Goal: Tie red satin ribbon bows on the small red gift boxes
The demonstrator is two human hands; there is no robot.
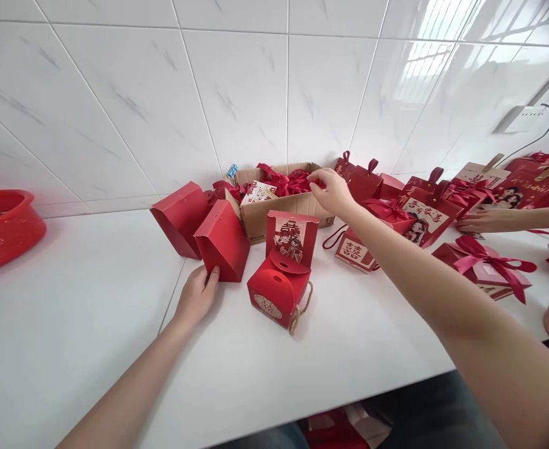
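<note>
My left hand (198,293) rests on the white table, its fingers closed on the lower edge of a plain red gift box (222,240) that stands tilted. My right hand (331,190) reaches over a brown cardboard carton (274,209) and pinches red ribbon (297,181) among the ribbons and cards inside. In front of the carton stands an open red box with a printed lid and rope handle (281,284). A second plain red box (181,218) leans to the left.
A red plastic basket (3,227) sits at the far left. Several red gift boxes with bows (484,268) crowd the right side, where another person's hand (484,219) lies on the table. A white tiled wall stands behind.
</note>
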